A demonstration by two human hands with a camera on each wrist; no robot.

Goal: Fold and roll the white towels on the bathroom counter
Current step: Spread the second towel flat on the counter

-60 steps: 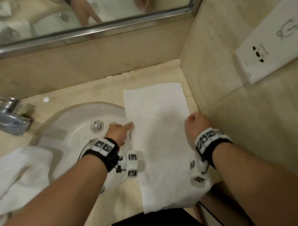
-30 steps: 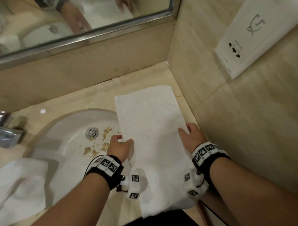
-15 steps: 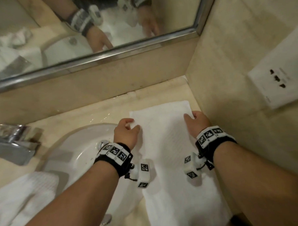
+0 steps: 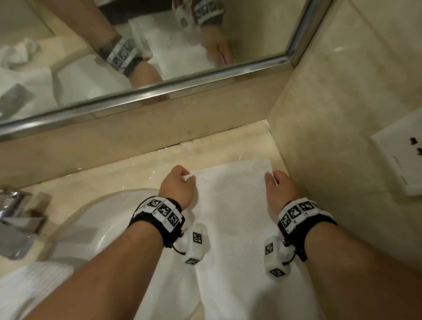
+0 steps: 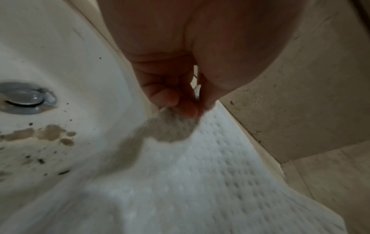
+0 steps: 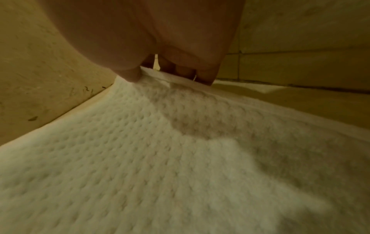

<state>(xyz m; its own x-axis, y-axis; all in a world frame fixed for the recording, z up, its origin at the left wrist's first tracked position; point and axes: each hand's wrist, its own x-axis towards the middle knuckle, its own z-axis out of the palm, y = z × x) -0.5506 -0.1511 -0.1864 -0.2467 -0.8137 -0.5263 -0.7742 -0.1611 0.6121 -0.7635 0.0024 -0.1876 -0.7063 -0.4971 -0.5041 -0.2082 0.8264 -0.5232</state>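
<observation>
Nearest me, bottom left, a second white waffle towel [image 4: 25,283] lies bunched on the counter, apart from both hands; next, the long white waffle-weave towel [image 4: 234,231] runs away from me along the beige stone counter [image 4: 124,177], flat, its left side lapping over the white oval sink basin [image 4: 92,226], its right edge just beside the beige tiled side wall [image 4: 328,122]; my forearms w/ black wrist straps sit either side of it. At the towel's far end, my left hand [image 4: 178,186] has fingers curled in, thumb & fingertips [image 5: 186,109] pinching the far-left corner, corner lifted a bit; my right hand [image 4: 276,187] is likewise curled, thumb on top & fingers [image 6: 186,72] under the far-right edge, gripping it; neither hand is spread open. In the left wrist view the metal drain plug [image 5: 26,98] & brown stains [image 5: 50,133] show in the basin, apart from the towel. Chrome tap [image 4: 13,226] at far left; beyond, the back wall, then the metal-framed mirror [image 4: 140,95]; white wall socket plate [image 4: 408,160] on the right wall.
</observation>
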